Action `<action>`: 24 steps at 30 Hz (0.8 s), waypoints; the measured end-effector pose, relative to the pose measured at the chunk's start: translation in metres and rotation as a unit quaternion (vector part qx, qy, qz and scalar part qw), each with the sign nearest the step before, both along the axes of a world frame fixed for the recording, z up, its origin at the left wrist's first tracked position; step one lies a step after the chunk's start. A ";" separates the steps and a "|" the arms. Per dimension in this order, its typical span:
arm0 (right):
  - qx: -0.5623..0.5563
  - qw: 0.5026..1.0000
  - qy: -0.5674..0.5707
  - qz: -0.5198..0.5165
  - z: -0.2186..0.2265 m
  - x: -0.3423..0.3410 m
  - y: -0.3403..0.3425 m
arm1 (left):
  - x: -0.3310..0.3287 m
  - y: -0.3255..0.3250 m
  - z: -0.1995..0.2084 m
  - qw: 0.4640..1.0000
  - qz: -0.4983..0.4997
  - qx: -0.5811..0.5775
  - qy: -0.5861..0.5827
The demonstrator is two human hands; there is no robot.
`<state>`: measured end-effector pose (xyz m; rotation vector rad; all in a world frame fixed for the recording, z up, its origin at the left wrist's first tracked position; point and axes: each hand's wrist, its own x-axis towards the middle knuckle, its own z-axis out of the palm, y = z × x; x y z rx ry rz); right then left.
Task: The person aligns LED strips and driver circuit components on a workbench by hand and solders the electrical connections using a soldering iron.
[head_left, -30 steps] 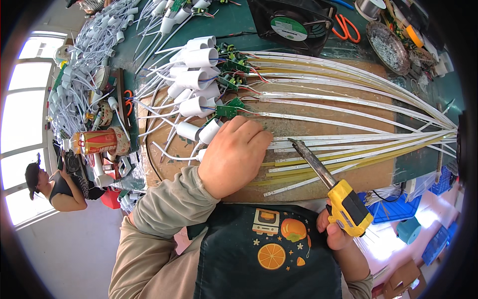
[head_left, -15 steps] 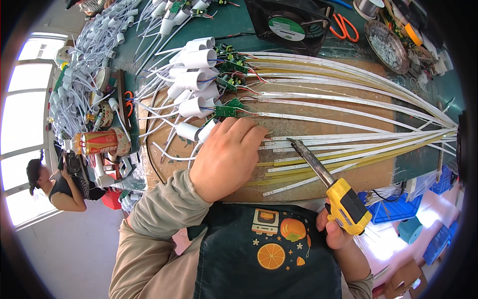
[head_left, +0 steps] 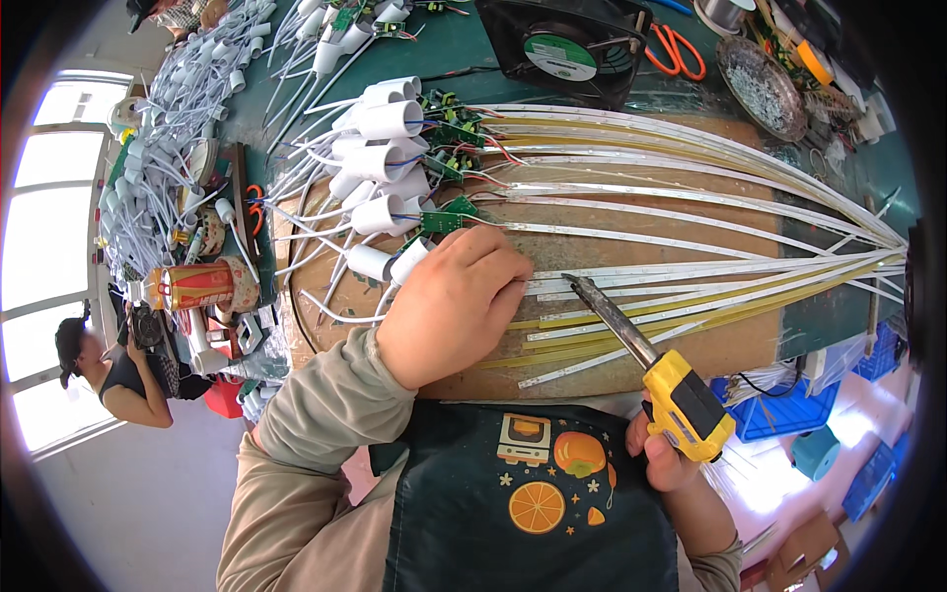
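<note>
My right hand [head_left: 663, 456] is wrapped round the handle of a yellow and black soldering iron [head_left: 688, 407]. The iron slants up and to the left, its dark tip over the left ends of the white LED strips [head_left: 641, 242], close to my left fingers. My left hand [head_left: 454, 306] is closed, fingers curled and pinched at the end of a strip; what they grip is hidden beneath them. By its knuckles lies a small green circuit board [head_left: 449, 218], wired to a white plastic sleeve [head_left: 375, 214]. More sleeves with boards and strips lie beyond.
A brown board [head_left: 691, 345] lies on the green table. At the back are a black fan [head_left: 592, 84], orange-handled scissors [head_left: 676, 49] and a bowl of scraps [head_left: 735, 94]. White cabled parts [head_left: 163, 148] heap up at left, near a drink can [head_left: 192, 286]. Another person [head_left: 128, 375] is at left.
The soldering iron's tip has shifted slightly left, closer to my left hand. My left fingers have drawn together more tightly and turned a little. The whole view has shifted slightly.
</note>
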<state>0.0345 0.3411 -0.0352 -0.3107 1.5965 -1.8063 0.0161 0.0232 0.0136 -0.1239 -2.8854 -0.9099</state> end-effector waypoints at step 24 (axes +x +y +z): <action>0.000 0.999 0.038 0.011 -0.020 0.007 0.013 | -0.005 0.005 -0.004 0.999 0.022 0.014 -0.019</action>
